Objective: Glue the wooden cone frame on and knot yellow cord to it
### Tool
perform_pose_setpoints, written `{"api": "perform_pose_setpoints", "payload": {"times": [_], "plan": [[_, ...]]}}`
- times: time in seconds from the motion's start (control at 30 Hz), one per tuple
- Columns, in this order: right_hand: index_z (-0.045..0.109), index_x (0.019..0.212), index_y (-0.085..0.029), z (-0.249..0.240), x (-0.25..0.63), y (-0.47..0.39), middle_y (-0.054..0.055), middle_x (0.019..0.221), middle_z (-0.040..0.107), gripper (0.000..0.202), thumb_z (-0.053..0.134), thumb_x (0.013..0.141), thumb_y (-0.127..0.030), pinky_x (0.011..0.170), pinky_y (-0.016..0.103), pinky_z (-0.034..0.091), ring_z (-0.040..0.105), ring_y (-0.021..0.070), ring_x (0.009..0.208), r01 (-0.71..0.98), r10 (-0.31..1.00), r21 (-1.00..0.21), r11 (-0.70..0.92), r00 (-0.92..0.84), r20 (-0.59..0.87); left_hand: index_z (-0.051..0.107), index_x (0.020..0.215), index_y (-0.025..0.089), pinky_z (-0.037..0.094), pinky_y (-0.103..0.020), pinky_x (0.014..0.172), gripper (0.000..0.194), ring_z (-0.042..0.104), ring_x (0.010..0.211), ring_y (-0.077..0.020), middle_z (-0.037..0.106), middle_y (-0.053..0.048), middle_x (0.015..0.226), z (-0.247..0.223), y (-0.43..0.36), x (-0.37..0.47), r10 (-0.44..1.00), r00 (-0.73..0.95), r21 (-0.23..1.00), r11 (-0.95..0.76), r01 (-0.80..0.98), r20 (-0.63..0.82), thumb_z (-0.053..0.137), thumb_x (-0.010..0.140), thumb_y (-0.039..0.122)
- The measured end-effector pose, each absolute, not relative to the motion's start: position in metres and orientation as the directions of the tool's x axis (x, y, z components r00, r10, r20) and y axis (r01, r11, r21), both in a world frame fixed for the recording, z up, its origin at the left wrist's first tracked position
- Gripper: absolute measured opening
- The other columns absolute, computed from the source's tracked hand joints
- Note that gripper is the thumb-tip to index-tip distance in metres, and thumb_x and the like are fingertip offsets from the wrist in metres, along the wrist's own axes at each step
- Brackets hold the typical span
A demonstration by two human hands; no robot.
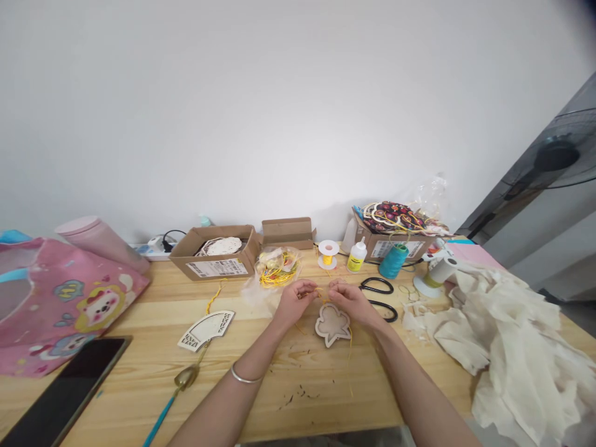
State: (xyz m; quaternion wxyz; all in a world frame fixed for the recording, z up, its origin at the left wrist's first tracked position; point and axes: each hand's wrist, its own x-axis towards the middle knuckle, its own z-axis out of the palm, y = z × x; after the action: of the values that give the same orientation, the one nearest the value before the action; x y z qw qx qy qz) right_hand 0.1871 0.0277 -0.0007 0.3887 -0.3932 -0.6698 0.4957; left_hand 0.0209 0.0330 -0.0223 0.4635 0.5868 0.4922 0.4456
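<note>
Near the middle of the table, my left hand (298, 300) is closed in a pinch on a thin yellow cord (320, 290). Close beside it on the right, my right hand (347, 300) pinches the same cord, its fingers pressed together. Just below my fingers is a pale flower-shaped frame (333, 325) with cloth inside; yellow cord runs from its top, and a loose strand trails down its right side. The black-handled scissors (382, 310) lie right of my right hand, their blades hidden.
Behind my hands stand a yellow cord spool (328, 254), a glue bottle (357, 255), a teal thread cone (393, 261) and open boxes (218, 268). A fan-shaped piece (206, 330), phone (69, 391) and pink bag (60, 304) lie left; crumpled cloth (516, 366) covers the right.
</note>
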Motion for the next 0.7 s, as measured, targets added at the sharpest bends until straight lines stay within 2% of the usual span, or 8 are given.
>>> {"api": "perform_pose_setpoints", "payload": {"times": [0.1, 0.2, 0.3, 0.37, 0.43, 0.53, 0.6, 0.7], "plan": [[0.043, 0.052, -0.017, 0.011, 0.203, 0.021, 0.001, 0.073, 0.044, 0.034, 0.05, 0.071, -0.043, 0.062, 0.026, 0.034, 0.041, 0.0118, 0.068, -0.147, 0.894, -0.981, 0.124, -0.413, 0.175, 0.055, 0.079, 0.014, 0.046, -0.026, 0.065, 0.019, 0.059, 0.07, -0.0133, 0.063, -0.003, 0.074, -0.022, 0.034, 0.018, 0.994, 0.081, 0.982, -0.091, 0.164, 0.078, 0.058, 0.063, 0.025], [0.03, 0.038, -0.017, 0.013, 0.218, 0.018, -0.001, 0.054, 0.036, 0.051, 0.047, 0.067, -0.055, 0.055, 0.027, 0.033, 0.038, 0.0106, 0.054, -0.43, 0.859, -0.889, 0.159, -0.384, 0.339, 0.055, 0.079, 0.014, 0.045, -0.025, 0.063, 0.019, 0.059, 0.07, -0.0133, 0.063, -0.003, 0.073, -0.02, 0.034, 0.016, 0.995, 0.063, 0.979, -0.083, 0.187, 0.072, 0.058, 0.063, 0.023], [0.02, 0.032, -0.017, 0.009, 0.221, 0.023, -0.003, 0.043, 0.026, 0.061, 0.031, 0.073, -0.06, 0.048, 0.026, 0.031, 0.032, 0.0098, 0.045, -0.485, 0.866, -0.85, 0.204, -0.316, 0.388, 0.055, 0.081, 0.014, 0.044, -0.024, 0.062, 0.019, 0.059, 0.071, -0.0132, 0.063, -0.003, 0.074, -0.018, 0.033, 0.016, 0.995, 0.071, 0.971, -0.089, 0.222, 0.075, 0.057, 0.063, 0.022], [0.03, 0.035, -0.018, 0.005, 0.215, 0.028, -0.002, 0.045, 0.034, 0.054, 0.036, 0.073, -0.056, 0.051, 0.027, 0.033, 0.036, 0.0106, 0.049, -0.296, 0.908, -0.927, 0.232, -0.276, 0.315, 0.055, 0.083, 0.015, 0.043, -0.023, 0.06, 0.02, 0.059, 0.071, -0.0132, 0.063, -0.003, 0.074, -0.018, 0.032, 0.017, 0.993, 0.085, 0.964, -0.1, 0.246, 0.081, 0.056, 0.064, 0.022], [0.047, 0.048, -0.018, -0.001, 0.203, 0.032, -0.001, 0.055, 0.046, 0.038, 0.049, 0.069, -0.05, 0.055, 0.026, 0.034, 0.042, 0.0115, 0.055, 0.033, 0.941, -0.967, 0.254, -0.238, 0.239, 0.055, 0.085, 0.015, 0.043, -0.022, 0.058, 0.021, 0.059, 0.071, -0.0133, 0.063, -0.003, 0.075, -0.017, 0.032, 0.018, 0.991, 0.097, 0.956, -0.111, 0.273, 0.087, 0.055, 0.065, 0.022], [0.057, 0.068, -0.018, -0.012, 0.184, 0.033, 0.001, 0.068, 0.057, 0.027, 0.059, 0.063, -0.044, 0.057, 0.025, 0.035, 0.047, 0.0128, 0.062, 0.438, 0.946, -0.841, 0.317, -0.213, 0.246, 0.056, 0.087, 0.015, 0.042, -0.022, 0.056, 0.022, 0.059, 0.071, -0.0138, 0.064, -0.004, 0.076, -0.018, 0.031, 0.018, 0.989, 0.1, 0.935, -0.136, 0.326, 0.109, 0.055, 0.066, 0.022], [0.058, 0.073, -0.018, -0.018, 0.175, 0.032, 0.001, 0.069, 0.059, 0.022, 0.059, 0.064, -0.039, 0.058, 0.024, 0.036, 0.05, 0.0126, 0.063, 0.565, 0.932, -0.741, 0.363, -0.223, 0.286, 0.056, 0.087, 0.016, 0.042, -0.022, 0.056, 0.022, 0.059, 0.072, -0.0143, 0.064, -0.005, 0.079, -0.018, 0.031, 0.017, 0.986, 0.102, 0.919, -0.159, 0.36, 0.13, 0.054, 0.066, 0.023], [0.061, 0.069, -0.019, -0.022, 0.172, 0.031, 0.0, 0.063, 0.06, 0.014, 0.053, 0.071, -0.031, 0.055, 0.022, 0.035, 0.05, 0.0113, 0.059, 0.649, 0.918, -0.65, 0.395, -0.252, 0.306, 0.057, 0.087, 0.016, 0.044, -0.023, 0.058, 0.022, 0.058, 0.075, -0.0148, 0.064, -0.006, 0.083, -0.019, 0.032, 0.017, 0.981, 0.111, 0.905, -0.191, 0.381, 0.16, 0.053, 0.066, 0.023]]}}
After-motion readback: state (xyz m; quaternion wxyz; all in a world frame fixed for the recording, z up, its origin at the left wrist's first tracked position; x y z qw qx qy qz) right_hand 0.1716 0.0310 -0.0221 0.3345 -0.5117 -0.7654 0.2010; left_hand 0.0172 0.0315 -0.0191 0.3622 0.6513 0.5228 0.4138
